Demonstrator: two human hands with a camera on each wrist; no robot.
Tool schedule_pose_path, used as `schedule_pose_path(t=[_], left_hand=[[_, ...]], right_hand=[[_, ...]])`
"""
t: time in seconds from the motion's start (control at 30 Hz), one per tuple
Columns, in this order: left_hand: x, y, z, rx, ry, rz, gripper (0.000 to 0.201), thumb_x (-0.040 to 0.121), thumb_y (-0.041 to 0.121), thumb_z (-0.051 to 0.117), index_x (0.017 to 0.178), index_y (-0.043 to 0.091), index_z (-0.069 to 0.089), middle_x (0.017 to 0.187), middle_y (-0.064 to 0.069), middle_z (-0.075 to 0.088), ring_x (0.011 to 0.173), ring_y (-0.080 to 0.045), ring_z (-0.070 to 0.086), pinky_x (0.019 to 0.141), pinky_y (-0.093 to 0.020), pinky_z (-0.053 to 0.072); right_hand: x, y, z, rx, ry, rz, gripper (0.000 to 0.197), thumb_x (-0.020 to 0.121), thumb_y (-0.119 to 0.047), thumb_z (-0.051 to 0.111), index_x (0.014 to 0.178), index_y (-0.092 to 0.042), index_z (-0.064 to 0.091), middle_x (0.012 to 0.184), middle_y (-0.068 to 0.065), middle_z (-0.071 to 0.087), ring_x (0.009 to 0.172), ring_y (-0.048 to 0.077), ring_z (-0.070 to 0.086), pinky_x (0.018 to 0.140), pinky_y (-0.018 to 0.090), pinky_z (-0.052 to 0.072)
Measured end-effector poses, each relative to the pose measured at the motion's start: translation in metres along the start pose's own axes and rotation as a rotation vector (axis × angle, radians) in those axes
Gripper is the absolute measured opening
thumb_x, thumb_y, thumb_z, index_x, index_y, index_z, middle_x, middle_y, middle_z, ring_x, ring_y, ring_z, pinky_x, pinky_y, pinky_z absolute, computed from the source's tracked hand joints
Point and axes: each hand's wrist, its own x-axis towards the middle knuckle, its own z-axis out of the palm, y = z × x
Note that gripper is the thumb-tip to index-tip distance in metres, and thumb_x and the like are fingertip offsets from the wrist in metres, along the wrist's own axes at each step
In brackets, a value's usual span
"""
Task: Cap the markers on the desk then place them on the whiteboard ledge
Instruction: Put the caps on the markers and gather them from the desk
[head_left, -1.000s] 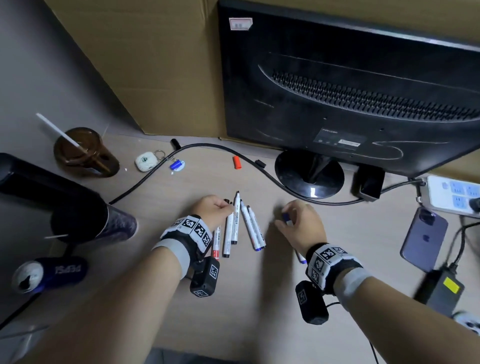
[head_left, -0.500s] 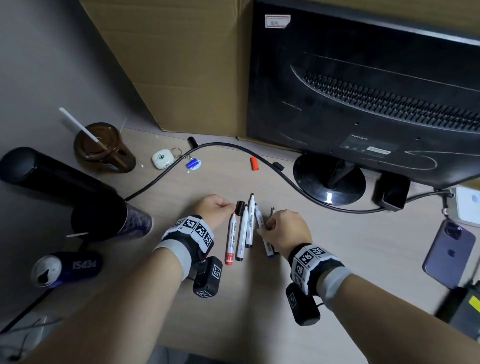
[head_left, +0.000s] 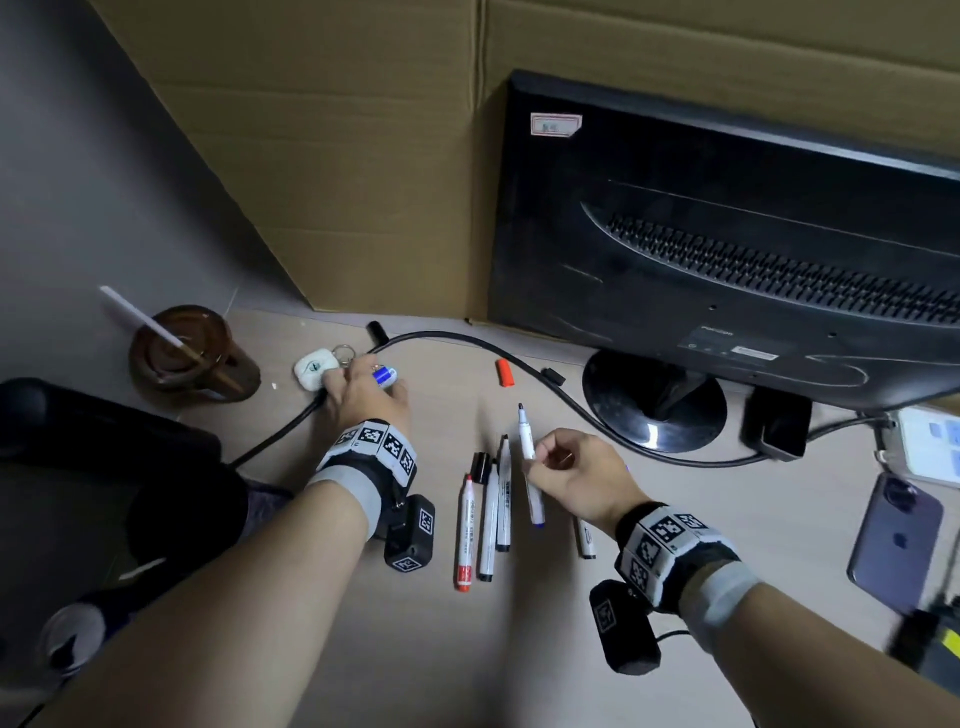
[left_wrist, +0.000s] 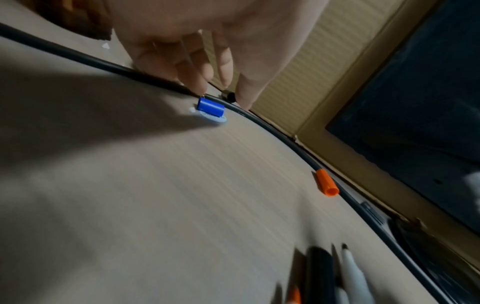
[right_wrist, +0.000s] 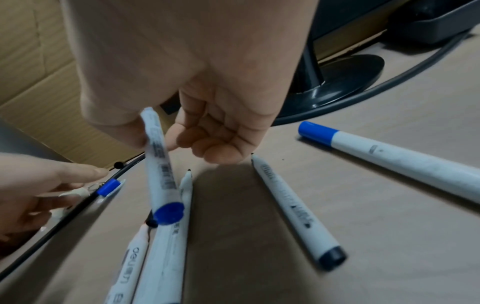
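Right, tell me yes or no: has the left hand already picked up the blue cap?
No: the blue cap lies on the desk, with the left hand just above it, fingertips reaching down but not gripping it.

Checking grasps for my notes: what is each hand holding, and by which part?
The right hand pinches an uncapped blue-ended white marker near its tip end. The left hand holds nothing, fingers just reaching the loose blue cap.

Each bare forearm wears a grey cuff, a black-and-white tag-patterned wristband (head_left: 375, 444) and a small black tagged camera box (head_left: 410, 535).
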Motion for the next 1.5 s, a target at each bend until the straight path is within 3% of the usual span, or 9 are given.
schedule_pose_path(t=[0.33,0.53,0.7,0.83,0.9,1.0,1.23,1.33,1.5], left_hand=[[0.026,-0.003,0.012,0.159,-0.049,-0.068,0.017,0.089,0.028,0.066,0.106,0.027,0.069,0.123,-0.007,0.056,0.112,-0.036,0.063,0.099,-0.049,0.050],[0.013,0.009,0.007,-0.129,-0.200,0.153,0.009,0.094,0.017,0.067,0.100,0.024,0.068,0.099,-0.001,0.075,0.091,-0.025,0.070,0.081,-0.029,0.052],[-0.015,0.030,-0.001,-0.287,-0.404,0.252,0.035,0.102,0.032,0.048,0.108,0.011,0.075,0.099,-0.007,0.077,0.089,-0.027,0.069,0.083,-0.031,0.052],[-0.046,0.047,-0.016,-0.362,-0.501,0.255,0.041,0.107,0.032,0.042,0.095,0.010,0.074,0.076,-0.007,0.064,0.053,-0.020,0.043,0.055,-0.028,0.037],[-0.064,0.051,-0.022,-0.370,-0.531,0.290,0.038,0.109,0.027,0.042,0.094,0.012,0.074,0.063,-0.001,0.057,0.053,-0.020,0.041,0.056,-0.028,0.037],[-0.087,0.053,-0.027,-0.356,-0.564,0.318,0.037,0.109,0.026,0.043,0.088,0.018,0.073,0.062,0.000,0.057,0.056,-0.021,0.045,0.059,-0.028,0.042],[-0.130,0.066,-0.040,-0.464,-0.578,0.320,0.034,0.110,0.022,0.043,0.091,0.011,0.069,0.059,0.007,0.061,0.045,-0.003,0.047,0.054,-0.019,0.047],[-0.137,0.065,-0.044,-0.453,-0.600,0.334,0.036,0.109,0.026,0.044,0.094,0.010,0.072,0.066,-0.001,0.058,0.052,-0.013,0.046,0.064,-0.030,0.047],[-0.143,0.061,-0.044,-0.430,-0.597,0.352,0.038,0.109,0.028,0.044,0.100,0.006,0.074,0.070,-0.002,0.061,0.059,-0.014,0.051,0.062,-0.027,0.050]], right_hand=[[0.019,-0.003,0.012,0.135,-0.067,-0.048,0.013,0.083,-0.021,0.081,0.077,-0.015,0.070,0.062,-0.016,0.059,0.059,0.004,0.050,0.064,0.021,0.044],[0.015,-0.010,0.003,0.199,-0.072,-0.039,0.014,0.069,-0.034,0.077,0.075,-0.026,0.066,0.071,-0.001,0.074,0.067,0.018,0.065,0.072,0.039,0.051],[-0.006,-0.025,-0.026,0.267,-0.082,-0.059,0.020,0.095,0.000,0.062,0.095,-0.020,0.063,0.076,0.009,0.064,0.052,0.026,0.066,0.058,0.035,0.056],[-0.024,-0.020,-0.051,0.193,-0.046,-0.165,0.015,0.100,-0.021,0.070,0.108,-0.032,0.075,0.084,-0.001,0.061,0.054,0.014,0.058,0.055,0.029,0.050],[-0.037,-0.019,-0.062,0.151,-0.049,-0.202,0.017,0.100,-0.028,0.069,0.114,-0.030,0.078,0.081,-0.007,0.063,0.064,0.007,0.054,0.063,0.022,0.047],[-0.056,-0.018,-0.078,0.112,-0.052,-0.182,0.017,0.101,-0.027,0.069,0.115,-0.027,0.080,0.064,-0.020,0.062,0.054,0.000,0.046,0.053,0.009,0.038],[-0.080,-0.011,-0.090,0.083,-0.082,-0.238,0.020,0.099,-0.026,0.072,0.117,-0.025,0.081,0.071,-0.007,0.062,0.052,0.004,0.040,0.054,0.014,0.038],[-0.089,-0.010,-0.094,0.085,-0.078,-0.229,0.020,0.100,-0.025,0.071,0.117,-0.027,0.081,0.061,-0.017,0.060,0.045,0.002,0.039,0.047,0.008,0.033],[-0.104,-0.012,-0.099,0.047,-0.080,-0.243,0.022,0.101,-0.022,0.069,0.120,-0.020,0.080,0.054,-0.030,0.061,0.048,-0.010,0.053,0.049,0.003,0.037]])
